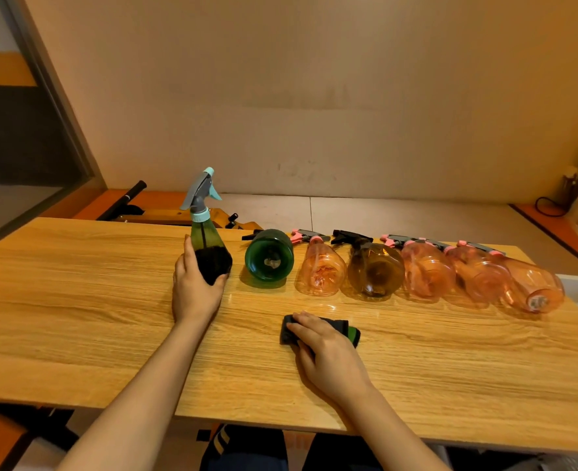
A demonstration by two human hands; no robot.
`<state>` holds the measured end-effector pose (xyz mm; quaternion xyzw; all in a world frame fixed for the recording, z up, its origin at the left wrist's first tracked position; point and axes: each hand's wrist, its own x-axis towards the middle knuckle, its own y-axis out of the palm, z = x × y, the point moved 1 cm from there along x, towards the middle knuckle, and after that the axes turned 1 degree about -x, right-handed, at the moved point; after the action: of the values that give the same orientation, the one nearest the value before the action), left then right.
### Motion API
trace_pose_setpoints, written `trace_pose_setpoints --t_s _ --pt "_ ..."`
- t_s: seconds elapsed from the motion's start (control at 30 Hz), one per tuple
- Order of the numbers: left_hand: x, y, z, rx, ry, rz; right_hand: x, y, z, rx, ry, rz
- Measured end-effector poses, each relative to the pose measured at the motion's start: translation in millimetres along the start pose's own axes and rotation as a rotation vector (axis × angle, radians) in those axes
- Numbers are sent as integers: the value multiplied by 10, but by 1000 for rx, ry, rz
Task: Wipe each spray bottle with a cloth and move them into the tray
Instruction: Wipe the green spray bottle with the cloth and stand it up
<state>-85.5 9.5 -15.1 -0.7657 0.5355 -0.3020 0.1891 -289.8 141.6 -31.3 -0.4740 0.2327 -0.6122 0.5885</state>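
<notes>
No readable text, label, brand or number is showing anywhere. The spray bottles (376, 266) are showing bare plastic, and the cloth (345, 329) is showing no print.

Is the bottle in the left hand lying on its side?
No, the green bottle stands upright on the table, gripped by the left hand.

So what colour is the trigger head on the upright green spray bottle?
Grey trigger head with light teal tips, head view.
</notes>
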Motion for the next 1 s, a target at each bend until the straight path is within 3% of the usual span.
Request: trace_pose_setpoints --t_s 0.27,0.43,0.57,0.77,1.0 --pt "224 7 -141 25 -125 70 5 -1 0 0 22 13" --pt "-89 109 -440 -40 -106 -108 10 -20 -7 11 21 12" --pt "-154 247 -775 -127 -84 36 10 1 -11 2 17 -1" --pt "45 493 -884 -195 -324 234 4 1 -5 1 9 -18" --pt "126 577 -832 -498 -609 226 13 -20 -13 3 -7 11"
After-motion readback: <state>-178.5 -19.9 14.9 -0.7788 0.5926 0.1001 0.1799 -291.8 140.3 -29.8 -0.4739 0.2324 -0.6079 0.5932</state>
